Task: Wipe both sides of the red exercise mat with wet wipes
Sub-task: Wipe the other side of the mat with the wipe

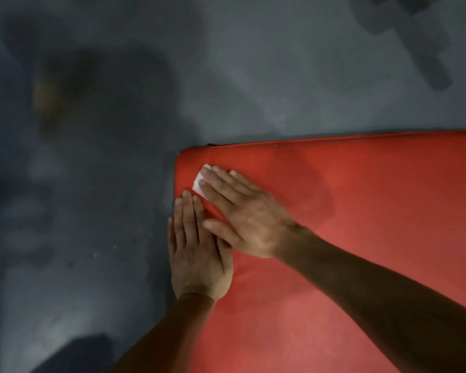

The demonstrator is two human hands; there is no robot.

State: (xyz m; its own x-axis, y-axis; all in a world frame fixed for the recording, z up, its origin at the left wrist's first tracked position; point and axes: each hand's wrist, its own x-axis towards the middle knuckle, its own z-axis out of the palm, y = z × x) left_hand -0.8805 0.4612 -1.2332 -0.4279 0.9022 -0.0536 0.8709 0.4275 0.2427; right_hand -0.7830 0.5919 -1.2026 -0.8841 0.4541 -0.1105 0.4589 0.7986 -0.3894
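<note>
The red mat [347, 238] lies flat on the floor [92, 184]. The right hand [242, 214], fingers straight, presses a white wipe [198, 183] near the mat's far-left corner; the left hand [197, 254] rests flat beside it on the mat's edge. Judging by this, one side is mid-wipe and the underside remains.

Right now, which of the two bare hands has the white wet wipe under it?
The right hand, reaching in from the right: its flat fingers press the white wet wipe onto the red exercise mat. The left hand lies flat beside it on the mat's edge, with no wipe.
</note>
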